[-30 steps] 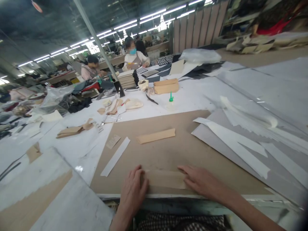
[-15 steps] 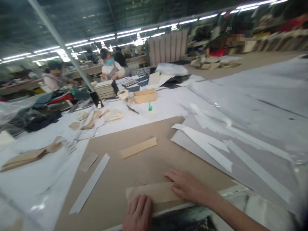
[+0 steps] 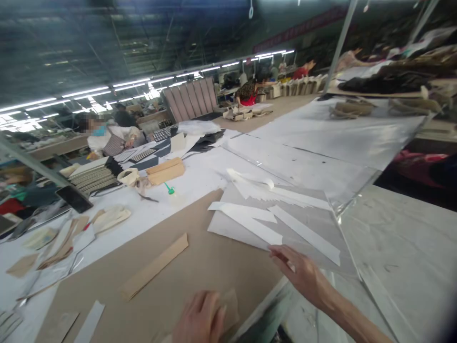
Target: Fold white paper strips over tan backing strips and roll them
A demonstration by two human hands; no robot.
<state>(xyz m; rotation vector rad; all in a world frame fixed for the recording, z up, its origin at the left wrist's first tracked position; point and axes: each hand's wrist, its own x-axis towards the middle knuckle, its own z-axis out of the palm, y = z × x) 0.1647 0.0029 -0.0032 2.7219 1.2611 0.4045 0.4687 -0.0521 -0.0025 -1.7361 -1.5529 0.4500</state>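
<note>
My left hand [image 3: 200, 318] is at the near edge of the brown board, its bent fingers closed over a thin tan strip [image 3: 230, 305]; the hand is blurred and hides most of that strip. My right hand [image 3: 298, 271] reaches to the right, thumb and fingers apart. Its fingertips are at the lower end of a white strip [image 3: 250, 225], and I cannot tell whether they touch it. This strip lies with other white strips [image 3: 307, 233] on a grey sheet [image 3: 232, 227]. A folded tan strip [image 3: 157, 267] rests on the brown board [image 3: 221, 267] farther left.
A green-capped bottle [image 3: 170, 189] stands beyond the board. Behind it are a tan folded stack [image 3: 166, 170] and a tape roll [image 3: 128, 176]. Cut pieces [image 3: 64, 240] lie at left. A phone-like dark panel [image 3: 74, 198] is near a pole. A masked co-worker [image 3: 110, 136] sits across the table.
The view has swung to the right. My right hand has left the tan strip and moved over to the white strips on the grey sheet. My left hand stays at the tan strip.
</note>
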